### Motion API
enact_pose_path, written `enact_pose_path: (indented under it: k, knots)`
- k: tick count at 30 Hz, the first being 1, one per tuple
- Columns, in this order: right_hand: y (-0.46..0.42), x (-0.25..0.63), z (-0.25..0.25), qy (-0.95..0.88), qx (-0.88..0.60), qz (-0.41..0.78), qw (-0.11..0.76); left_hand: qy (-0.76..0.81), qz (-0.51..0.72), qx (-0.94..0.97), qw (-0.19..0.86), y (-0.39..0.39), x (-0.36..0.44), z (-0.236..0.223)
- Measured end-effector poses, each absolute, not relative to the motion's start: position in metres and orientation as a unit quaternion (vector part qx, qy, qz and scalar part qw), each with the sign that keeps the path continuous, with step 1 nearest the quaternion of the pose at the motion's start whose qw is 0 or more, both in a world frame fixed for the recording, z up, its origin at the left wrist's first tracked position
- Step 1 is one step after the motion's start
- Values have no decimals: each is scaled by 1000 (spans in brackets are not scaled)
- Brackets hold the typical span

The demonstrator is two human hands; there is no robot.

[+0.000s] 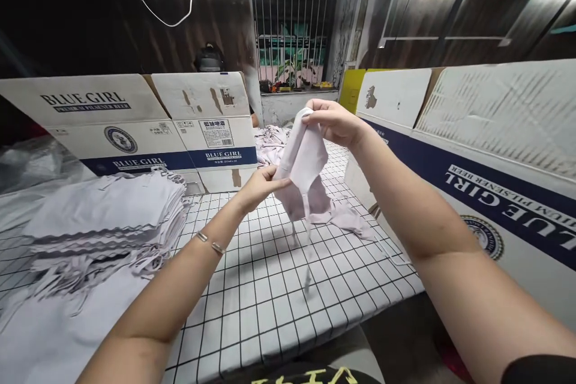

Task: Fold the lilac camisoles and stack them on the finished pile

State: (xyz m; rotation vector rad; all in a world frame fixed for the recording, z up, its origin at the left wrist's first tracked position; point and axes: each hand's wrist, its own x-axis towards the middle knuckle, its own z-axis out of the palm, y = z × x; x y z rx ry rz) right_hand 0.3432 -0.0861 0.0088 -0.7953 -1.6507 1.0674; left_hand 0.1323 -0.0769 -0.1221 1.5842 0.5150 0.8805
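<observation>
A pale lilac garment with thin straps (311, 159) hangs above the table, held up between both hands. My left hand (261, 187) pinches its lower left edge between thumb and fingers. Higher up, my right hand (335, 121) is closed on its top corner. The straps dangle toward the checked tablecloth (252, 288). Behind and below, more lilac cloth (348, 217) lies on the table, partly covered by the held piece, so I cannot tell whether they join.
Left of my arm, a stack of folded lilac garments (103, 204) has loose straps along its front. Printed cardboard panels (216, 132) stand at the back left, and a large carton (486, 150) lines the right side. A heap of cloth (272, 143) lies at the far end.
</observation>
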Motion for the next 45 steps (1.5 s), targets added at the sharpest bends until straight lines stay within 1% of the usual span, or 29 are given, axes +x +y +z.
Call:
enact_pose_path:
  k: [3, 6, 8, 10, 13, 15, 18, 22, 24, 29, 32, 34, 35, 37, 39, 40, 42, 45]
  knots:
    - [-91, 359, 10, -645, -356, 458, 498, 216, 329, 661, 638, -74, 112, -117]
    - [-94, 375, 7, -634, -378, 468, 485, 202, 365, 640, 645, -71, 95, -105]
    - [-95, 378, 3, -649, -381, 487, 443, 200, 381, 644, 633, -70, 90, -94]
    - [-93, 370, -5, -675, -370, 510, 383, 217, 377, 670, 601, -72, 92, -80]
    - [-87, 343, -19, -707, -341, 539, 305, 233, 333, 742, 533, -76, 104, -57]
    - [-82, 329, -25, -715, -334, 549, 275, 233, 303, 775, 503, -77, 108, -46]
    - [-76, 329, -23, -714, -347, 540, 279, 244, 281, 774, 512, -72, 99, -43]
    - [-74, 356, -15, -713, -324, 543, 302, 268, 227, 739, 574, -62, 68, -60]
    - [-76, 365, -14, -711, -308, 553, 307, 267, 204, 738, 585, -59, 55, -68]
    - [-80, 370, -9, -702, -291, 576, 302, 255, 167, 787, 536, -65, 40, -63]
    - [-78, 374, -11, -681, -327, 568, 325, 255, 152, 793, 533, -71, 41, -66]
    - [-74, 378, -28, -669, -393, 540, 328, 290, 196, 777, 522, -68, 47, -86]
    - [-71, 379, -42, -666, -449, 502, 319, 330, 238, 762, 503, -65, 53, -102]
    - [-68, 378, -83, -656, -582, 385, 287, 424, 315, 720, 451, -56, 66, -142]
    - [-71, 371, -133, -632, -674, 283, 257, 493, 330, 685, 423, -50, 80, -185]
    - [-75, 366, -157, -626, -691, 265, 248, 510, 318, 676, 426, -48, 86, -204]
    - [-86, 355, -200, -650, -673, 281, 214, 517, 283, 670, 451, -47, 93, -229]
    - [-98, 341, -239, -716, -637, 248, 143, 501, 224, 680, 485, -46, 90, -240]
